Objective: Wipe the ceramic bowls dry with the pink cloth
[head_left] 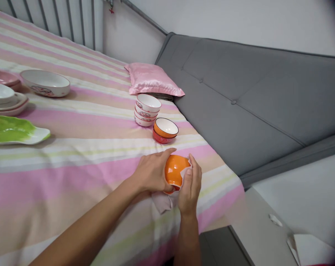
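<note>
At far left on the striped bedcover [73, 156], white and pink dishes [8, 110] lie piled, with a green leaf-shaped dish [13, 130] just nearer and a wide white bowl [47, 84] to their right, near the pile. Farther right, a stack of small white bowls [146, 111] stands upright before a pink pillow [155, 79]. On the near side of this stack is the left hand [153, 170], reaching in from the left: its thumb and fingers are spread wide, index finger extended along the far side of a glossy orange bowl [176, 168] and thumb at its near edge, so that the bowl sits in the gap between them. The remaining left fingers are partly hidden, and their grip cannot be told. The bowl is held tilted, its orange outside uppermost; beneath it hangs a pale cloth [162, 203]. Just beyond, a second orange bowl rests upright in a red bowl [162, 139]. At the held bowl's right side is the right hand [192, 184], its fingers close together and bent only slightly, thumb opposite, pinching cloth against the bowl's edge. Farthest right rises the grey headboard [261, 96].
</note>
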`<control>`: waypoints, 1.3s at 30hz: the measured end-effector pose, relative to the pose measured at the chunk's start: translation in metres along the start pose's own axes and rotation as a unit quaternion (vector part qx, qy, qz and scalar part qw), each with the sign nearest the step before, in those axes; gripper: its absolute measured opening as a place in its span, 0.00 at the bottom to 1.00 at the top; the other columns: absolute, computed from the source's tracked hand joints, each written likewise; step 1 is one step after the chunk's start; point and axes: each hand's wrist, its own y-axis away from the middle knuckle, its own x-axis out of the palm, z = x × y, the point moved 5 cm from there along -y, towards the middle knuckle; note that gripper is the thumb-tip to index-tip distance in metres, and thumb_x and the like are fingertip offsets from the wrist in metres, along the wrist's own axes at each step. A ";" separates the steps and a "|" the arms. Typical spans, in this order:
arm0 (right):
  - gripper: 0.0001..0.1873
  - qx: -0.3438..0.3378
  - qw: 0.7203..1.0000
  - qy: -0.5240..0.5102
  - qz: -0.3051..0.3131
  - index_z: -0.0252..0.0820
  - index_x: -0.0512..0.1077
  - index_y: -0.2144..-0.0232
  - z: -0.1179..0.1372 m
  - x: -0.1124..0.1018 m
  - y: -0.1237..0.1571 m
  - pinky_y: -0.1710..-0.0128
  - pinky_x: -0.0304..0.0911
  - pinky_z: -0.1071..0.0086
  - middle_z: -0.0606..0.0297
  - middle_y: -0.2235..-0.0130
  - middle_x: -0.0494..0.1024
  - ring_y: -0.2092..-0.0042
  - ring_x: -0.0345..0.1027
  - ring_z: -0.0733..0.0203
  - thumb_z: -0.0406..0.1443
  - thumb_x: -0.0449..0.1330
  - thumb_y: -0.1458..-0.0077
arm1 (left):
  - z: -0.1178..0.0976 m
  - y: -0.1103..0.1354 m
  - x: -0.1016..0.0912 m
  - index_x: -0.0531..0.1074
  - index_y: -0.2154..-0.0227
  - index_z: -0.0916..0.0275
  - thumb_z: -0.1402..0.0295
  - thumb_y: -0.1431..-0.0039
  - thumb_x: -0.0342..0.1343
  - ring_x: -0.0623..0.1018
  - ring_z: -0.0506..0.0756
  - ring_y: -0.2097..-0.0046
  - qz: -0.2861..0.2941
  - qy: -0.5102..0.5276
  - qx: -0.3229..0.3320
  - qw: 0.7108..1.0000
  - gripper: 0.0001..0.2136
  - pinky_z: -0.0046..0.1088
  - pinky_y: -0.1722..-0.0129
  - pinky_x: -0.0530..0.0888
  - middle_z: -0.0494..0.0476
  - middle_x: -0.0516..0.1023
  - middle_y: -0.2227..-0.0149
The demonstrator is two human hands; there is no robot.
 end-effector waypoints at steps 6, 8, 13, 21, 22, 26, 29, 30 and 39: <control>0.24 -0.006 0.999 0.009 0.052 0.45 0.59 0.41 0.002 0.006 0.002 0.44 0.56 0.53 0.56 0.42 0.65 0.40 0.55 0.55 0.41 0.40 0.36 | -0.005 0.003 -0.005 0.55 0.42 0.60 0.56 0.66 0.63 0.76 0.69 0.58 0.013 -0.050 -0.004 0.999 0.45 0.38 0.65 0.69 0.63 0.76 0.54; 0.24 0.006 0.998 -0.001 0.056 0.45 0.59 0.41 -0.001 0.009 0.003 0.43 0.55 0.53 0.57 0.41 0.64 0.40 0.55 0.55 0.42 0.41 0.36 | -0.005 0.003 -0.004 0.56 0.44 0.61 0.56 0.65 0.62 0.76 0.69 0.58 0.018 -0.061 -0.008 0.998 0.42 0.38 0.66 0.68 0.64 0.76 0.56; 0.24 0.080 0.984 -0.155 0.036 0.44 0.54 0.40 -0.019 0.013 0.003 0.43 0.56 0.53 0.54 0.40 0.63 0.39 0.57 0.56 0.41 0.41 0.37 | 0.001 0.000 0.000 0.59 0.48 0.62 0.53 0.65 0.63 0.76 0.69 0.60 0.022 -0.054 -0.034 0.998 0.39 0.38 0.66 0.68 0.65 0.76 0.57; 0.08 0.142 0.959 -0.245 -0.023 0.43 0.65 0.62 -0.040 0.008 0.001 0.44 0.57 0.53 0.54 0.40 0.64 0.39 0.57 0.53 0.39 0.51 0.42 | 0.015 -0.002 -0.001 0.61 0.50 0.60 0.51 0.67 0.65 0.76 0.67 0.60 0.030 0.013 -0.054 0.998 0.39 0.38 0.64 0.69 0.62 0.75 0.56; 0.09 0.136 0.965 -0.224 -0.023 0.42 0.66 0.63 -0.040 0.008 0.000 0.44 0.56 0.54 0.54 0.41 0.65 0.39 0.58 0.53 0.40 0.52 0.42 | 0.017 -0.003 -0.001 0.61 0.49 0.60 0.51 0.66 0.65 0.76 0.67 0.58 0.024 0.026 -0.051 0.998 0.39 0.38 0.63 0.69 0.62 0.74 0.54; 0.16 0.059 0.995 -0.077 -0.033 0.40 0.70 0.57 -0.031 0.005 -0.001 0.44 0.57 0.54 0.52 0.45 0.70 0.43 0.62 0.53 0.42 0.53 0.42 | 0.025 -0.006 0.004 0.60 0.45 0.60 0.53 0.63 0.64 0.74 0.66 0.52 0.001 0.065 -0.041 0.997 0.40 0.39 0.55 0.69 0.63 0.71 0.48; 0.19 0.004 1.000 0.008 -0.026 0.40 0.70 0.52 -0.025 0.006 -0.001 0.43 0.56 0.53 0.53 0.46 0.70 0.42 0.60 0.53 0.43 0.51 0.41 | 0.030 -0.007 0.010 0.55 0.40 0.60 0.51 0.58 0.61 0.72 0.67 0.48 0.015 0.079 -0.047 0.996 0.42 0.40 0.51 0.68 0.65 0.70 0.45; 0.20 -0.005 1.000 0.017 -0.015 0.41 0.69 0.50 -0.023 0.008 0.000 0.43 0.56 0.52 0.53 0.45 0.70 0.42 0.60 0.53 0.43 0.50 0.40 | 0.031 -0.007 0.012 0.53 0.38 0.60 0.50 0.57 0.60 0.71 0.67 0.47 0.022 0.080 -0.050 0.995 0.43 0.40 0.51 0.67 0.65 0.69 0.44; 0.24 0.021 0.998 -0.005 0.054 0.44 0.60 0.41 -0.025 0.018 0.003 0.39 0.50 0.51 0.55 0.37 0.58 0.36 0.49 0.55 0.43 0.42 0.36 | 0.032 -0.006 0.015 0.49 0.36 0.58 0.55 0.61 0.65 0.71 0.67 0.47 0.047 0.087 -0.051 0.994 0.49 0.39 0.51 0.68 0.65 0.68 0.43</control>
